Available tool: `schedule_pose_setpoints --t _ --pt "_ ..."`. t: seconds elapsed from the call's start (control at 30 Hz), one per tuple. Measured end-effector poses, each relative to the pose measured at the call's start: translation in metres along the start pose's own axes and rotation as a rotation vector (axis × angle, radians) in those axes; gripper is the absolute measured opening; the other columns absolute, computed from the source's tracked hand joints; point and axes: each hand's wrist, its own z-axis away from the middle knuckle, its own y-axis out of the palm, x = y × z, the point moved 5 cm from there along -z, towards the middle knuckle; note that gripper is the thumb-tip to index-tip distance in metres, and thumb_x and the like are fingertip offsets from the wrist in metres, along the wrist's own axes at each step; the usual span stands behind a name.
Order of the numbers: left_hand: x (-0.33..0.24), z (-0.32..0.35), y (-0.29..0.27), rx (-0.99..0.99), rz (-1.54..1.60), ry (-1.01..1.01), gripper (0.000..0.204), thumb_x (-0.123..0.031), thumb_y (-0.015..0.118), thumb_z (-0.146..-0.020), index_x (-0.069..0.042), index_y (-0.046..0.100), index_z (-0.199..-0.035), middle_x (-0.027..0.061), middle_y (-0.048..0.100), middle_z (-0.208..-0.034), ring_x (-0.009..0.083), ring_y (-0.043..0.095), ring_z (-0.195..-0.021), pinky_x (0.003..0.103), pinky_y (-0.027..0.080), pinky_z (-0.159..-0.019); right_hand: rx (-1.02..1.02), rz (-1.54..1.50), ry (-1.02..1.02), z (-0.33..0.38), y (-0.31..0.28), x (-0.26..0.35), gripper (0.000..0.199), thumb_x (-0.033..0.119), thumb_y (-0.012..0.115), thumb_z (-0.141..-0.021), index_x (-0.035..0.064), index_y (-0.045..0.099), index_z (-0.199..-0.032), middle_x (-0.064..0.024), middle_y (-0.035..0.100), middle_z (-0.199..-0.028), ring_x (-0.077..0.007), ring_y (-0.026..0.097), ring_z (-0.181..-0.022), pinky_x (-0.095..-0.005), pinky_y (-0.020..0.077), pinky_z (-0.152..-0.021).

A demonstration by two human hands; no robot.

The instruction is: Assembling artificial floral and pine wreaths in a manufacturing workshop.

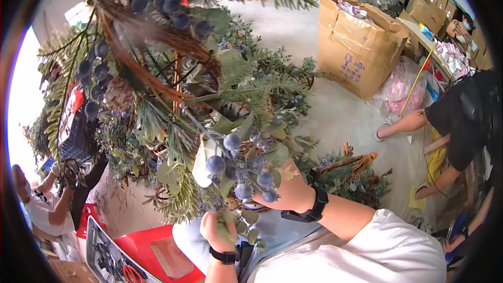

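A large wreath of brown twisted vine (178,97) rises close in front of me, with green fir sprigs (262,91), blue berries (215,165) and a pine cone (119,93). Low on its near side, my left hand (217,232) has its fingers curled round a leafy green sprig (226,221). My right hand (287,186) grips into the wreath's lower right part; berries and leaves cover most of its fingers. Dark bands circle both wrists. The wreath's lower part hangs above my lap (191,238).
More berry-and-leaf greenery (293,73) lies on the floor behind the wreath. Beyond it stands a big open cardboard box (356,47). A red stool (157,251) and a grey bin (112,254) are at lower left. Other people (44,204) are at left and right (461,120).
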Motion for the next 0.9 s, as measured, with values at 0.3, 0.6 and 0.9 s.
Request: schedule_pose_setpoints --t 0.3,0.6,0.9 --pt "0.018 0.018 0.026 -0.106 0.765 -1.193 0.016 -0.01 0.052 -0.088 0.002 0.061 -0.095 0.0021 0.061 -0.085 0.0114 0.056 -0.068 0.026 0.045 -0.059 0.035 -0.039 -0.012 -0.004 -0.004 0.013 0.033 0.032 0.07 -0.065 0.0074 0.063 -0.086 -0.0061 0.059 -0.09 -0.0264 0.058 -0.081 -0.0412 0.0412 -0.079" --pt "-0.042 -0.002 0.022 0.081 0.638 -0.616 0.043 0.005 0.059 -0.079 0.006 0.042 -0.118 0.0126 0.06 -0.099 0.0196 0.058 -0.086 0.03 0.047 -0.075 -0.106 -0.02 0.069 -0.004 -0.004 0.01 0.029 0.03 0.068 -0.067 0.0066 0.063 -0.082 -0.0082 0.06 -0.09 -0.029 0.057 -0.086 -0.0409 0.0392 -0.08" --pt "-0.095 0.0 0.025 0.623 -0.32 0.009 0.09 -0.029 0.07 -0.075 0.005 0.019 -0.141 0.0317 0.031 -0.137 0.0448 0.037 -0.123 0.068 0.018 -0.1 0.189 -0.277 0.161 -0.014 -0.02 -0.005 0.031 0.028 0.066 -0.072 0.0048 0.062 -0.092 -0.0129 0.061 -0.093 -0.0336 0.057 -0.09 -0.0432 0.0427 -0.078"
